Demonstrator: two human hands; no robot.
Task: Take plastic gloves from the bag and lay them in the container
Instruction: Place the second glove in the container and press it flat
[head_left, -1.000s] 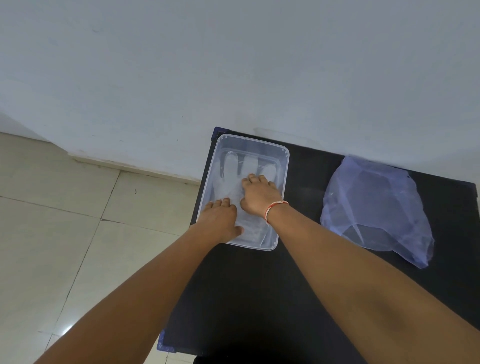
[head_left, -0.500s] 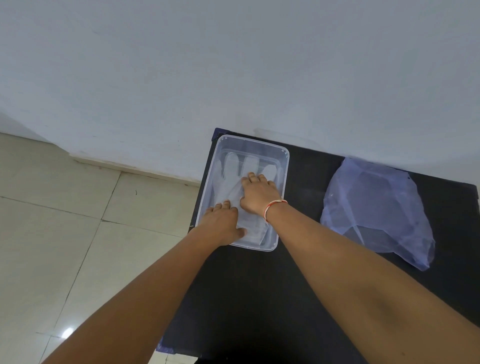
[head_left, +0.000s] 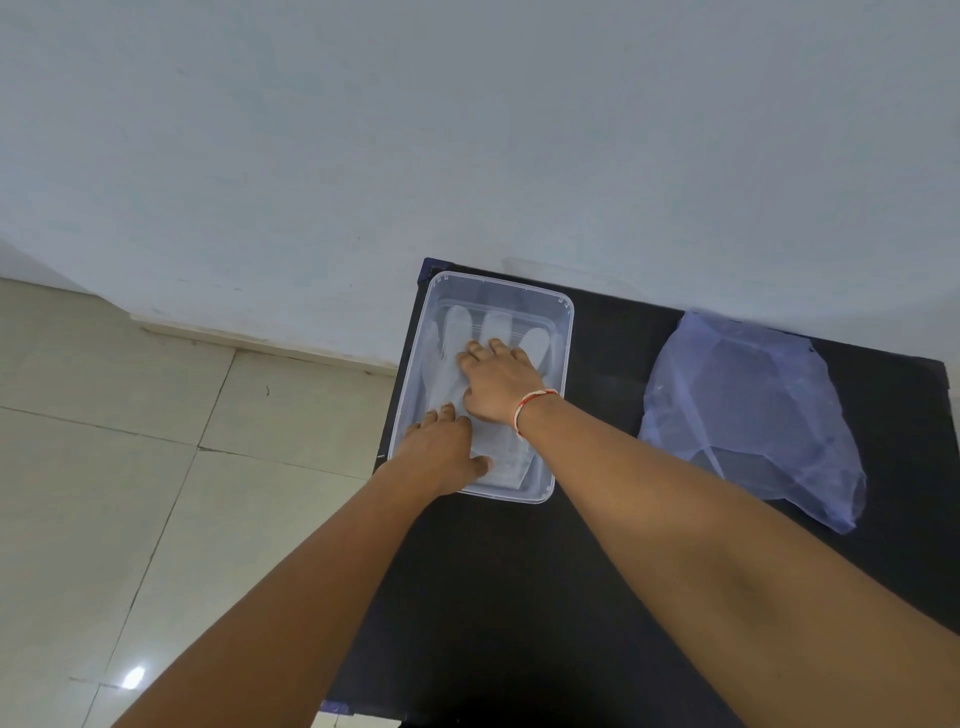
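A clear plastic container (head_left: 563, 332) stands at the back left corner of the black table (head_left: 519, 597). A translucent plastic glove (head_left: 457, 338) lies flat inside it, fingers pointing to the wall. My right hand (head_left: 498, 384) presses flat on the middle of the glove, fingers spread. My left hand (head_left: 441, 452) rests palm down on the glove's cuff end at the container's near left side. The bluish transparent bag (head_left: 743, 410) lies crumpled to the right of the container, untouched.
A white wall rises right behind the table. Beige floor tiles (head_left: 156, 467) lie to the left, below the table's left edge. A red and white thread band circles my right wrist (head_left: 532, 405).
My right hand has slid a little to the left over the glove. My left hand has stayed at the cuff end. The bag has not moved.
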